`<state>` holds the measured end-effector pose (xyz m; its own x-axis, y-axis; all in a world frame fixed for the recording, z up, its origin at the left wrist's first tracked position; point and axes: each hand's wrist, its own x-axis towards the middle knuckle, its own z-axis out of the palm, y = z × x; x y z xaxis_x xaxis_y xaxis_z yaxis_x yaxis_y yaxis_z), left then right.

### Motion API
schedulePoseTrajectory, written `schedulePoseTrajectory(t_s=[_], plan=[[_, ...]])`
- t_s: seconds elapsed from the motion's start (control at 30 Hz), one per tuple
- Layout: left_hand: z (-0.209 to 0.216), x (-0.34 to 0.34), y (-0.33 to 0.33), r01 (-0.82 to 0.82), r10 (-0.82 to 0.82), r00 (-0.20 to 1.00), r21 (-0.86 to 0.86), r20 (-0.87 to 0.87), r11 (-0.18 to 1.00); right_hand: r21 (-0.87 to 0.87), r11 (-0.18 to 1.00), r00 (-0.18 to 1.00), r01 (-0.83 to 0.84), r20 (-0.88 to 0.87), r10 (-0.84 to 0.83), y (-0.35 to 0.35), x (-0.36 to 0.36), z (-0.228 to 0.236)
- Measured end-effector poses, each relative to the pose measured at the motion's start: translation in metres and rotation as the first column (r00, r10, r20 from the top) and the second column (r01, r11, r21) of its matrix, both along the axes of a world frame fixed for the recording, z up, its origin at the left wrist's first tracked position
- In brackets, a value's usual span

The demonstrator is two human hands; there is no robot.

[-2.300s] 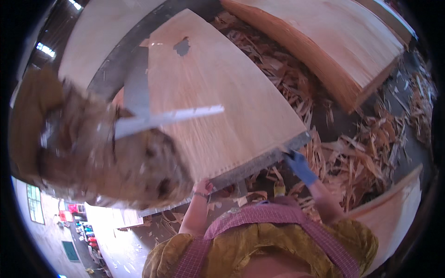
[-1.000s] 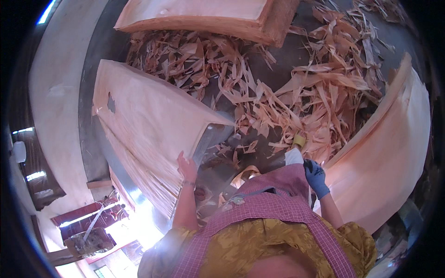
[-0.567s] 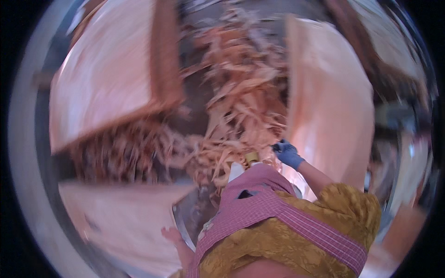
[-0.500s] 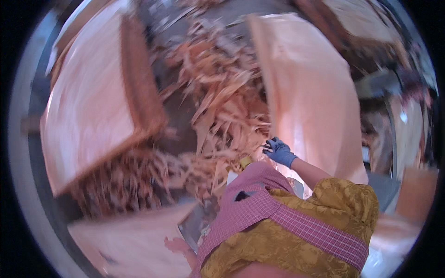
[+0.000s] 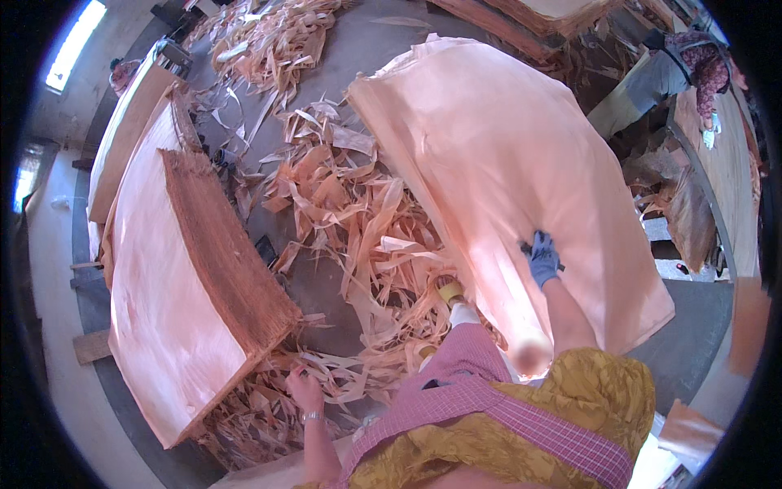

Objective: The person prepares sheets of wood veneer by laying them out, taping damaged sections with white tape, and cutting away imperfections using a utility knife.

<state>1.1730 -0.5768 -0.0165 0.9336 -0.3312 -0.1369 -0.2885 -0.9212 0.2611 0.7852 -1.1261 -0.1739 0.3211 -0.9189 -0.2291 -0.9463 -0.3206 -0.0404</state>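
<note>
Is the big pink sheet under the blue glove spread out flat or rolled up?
Spread out: the veneer sheet lies flat and wide under the right hand.

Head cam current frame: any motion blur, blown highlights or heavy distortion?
Head view: mostly sharp, no smear. Strong fisheye: black rim all round, stack edges bow. Sunlight washes out the middle of the veneer sheet under the gloved right hand; window top left is clipped. One soft blurred patch on the right forearm. Bare left hand is well lit.
</note>
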Motion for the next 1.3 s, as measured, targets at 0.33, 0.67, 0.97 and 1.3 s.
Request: schedulePoseTrajectory(t_s=[0.33,0.67,0.97,1.3], plan=[[-0.113,-0.046,-0.454,-0.310,-0.275,-0.018,-0.256,-0.961,0.916,-0.047,0.991,0.869,-0.126,0.477,0.133,0.014,-0.013,0.131],[-0.103,-0.040,-0.664,-0.350,-0.410,0.220,-0.464,-0.885,0.814,-0.055,0.977,0.728,-0.207,0.658,0.192,0.058,-0.066,0.218],[0.116,0.071,-0.520,-0.543,-0.380,0.592,-0.700,-0.711,0.463,0.120,0.823,0.663,-0.555,0.661,0.351,0.063,0.022,0.241],[0.238,0.210,0.025,-0.398,0.157,0.887,-0.893,-0.433,-0.211,-0.146,0.807,0.444,-0.573,0.772,0.455,0.142,0.331,0.290]])
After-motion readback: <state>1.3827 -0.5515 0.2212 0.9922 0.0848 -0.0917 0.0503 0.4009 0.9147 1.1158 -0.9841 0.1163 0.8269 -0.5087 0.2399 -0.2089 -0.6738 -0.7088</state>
